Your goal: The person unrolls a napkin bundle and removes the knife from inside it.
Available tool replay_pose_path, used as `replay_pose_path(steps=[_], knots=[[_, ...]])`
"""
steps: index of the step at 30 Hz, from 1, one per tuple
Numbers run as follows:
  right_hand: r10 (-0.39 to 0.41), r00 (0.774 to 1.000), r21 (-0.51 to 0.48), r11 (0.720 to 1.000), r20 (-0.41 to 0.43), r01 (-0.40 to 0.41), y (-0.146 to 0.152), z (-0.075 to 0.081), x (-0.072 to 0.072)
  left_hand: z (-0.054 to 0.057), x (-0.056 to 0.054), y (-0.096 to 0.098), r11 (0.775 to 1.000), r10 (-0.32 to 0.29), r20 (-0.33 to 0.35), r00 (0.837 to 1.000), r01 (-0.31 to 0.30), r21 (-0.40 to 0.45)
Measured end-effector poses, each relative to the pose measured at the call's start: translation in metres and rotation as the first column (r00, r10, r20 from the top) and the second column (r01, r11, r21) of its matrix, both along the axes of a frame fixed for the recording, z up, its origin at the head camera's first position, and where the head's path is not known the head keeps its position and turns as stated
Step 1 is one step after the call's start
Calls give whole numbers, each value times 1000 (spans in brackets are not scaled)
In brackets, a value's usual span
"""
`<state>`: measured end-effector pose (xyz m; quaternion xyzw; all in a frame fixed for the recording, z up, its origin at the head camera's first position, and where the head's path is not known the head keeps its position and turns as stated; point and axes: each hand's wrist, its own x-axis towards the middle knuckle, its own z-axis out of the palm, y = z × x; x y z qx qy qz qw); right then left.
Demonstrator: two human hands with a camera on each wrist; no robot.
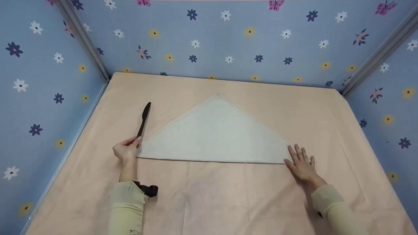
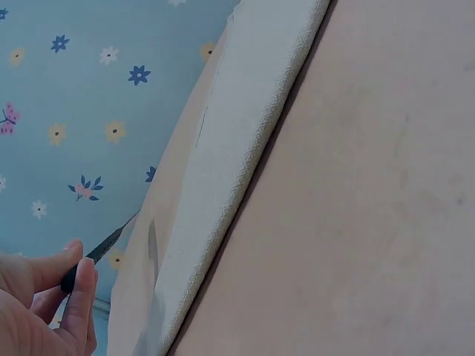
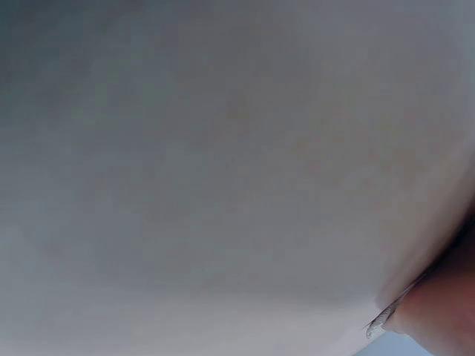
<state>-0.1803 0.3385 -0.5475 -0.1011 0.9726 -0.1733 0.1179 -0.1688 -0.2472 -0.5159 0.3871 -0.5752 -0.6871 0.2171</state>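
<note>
A white cloth [image 1: 212,133] lies folded into a triangle, its tip pointing away and its long folded edge facing me. My left hand [image 1: 127,150] pinches a black knife [image 1: 144,119] by its handle end, close to the cloth's left corner. The blade points away from me; in the left wrist view the knife [image 2: 107,243] sits between thumb and fingers, held above the table, with its shadow beside the cloth [image 2: 237,141]. My right hand [image 1: 303,165] lies with spread fingers at the cloth's right corner. Only a thumb [image 3: 438,311] shows in the right wrist view, at the lower right.
A pale peach cover [image 1: 215,195] with creases spreads over the table. Blue flowered panels [image 1: 222,42] stand at the back and both sides, with grey posts [image 1: 88,42] at the corners. A black wrist camera [image 1: 150,190] sticks out from the left sleeve.
</note>
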Motion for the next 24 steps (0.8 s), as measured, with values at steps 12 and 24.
replay_pose_path(steps=[12,24], knots=[[-2,1000,-3,1000,15,2,-1,2,0,-8,-25,8,999,7,20,1000,-8,41],[-7,1000,10,1000,2,7,-1,0,0,-7,-51,17,997,24,-44,999,-21,70]])
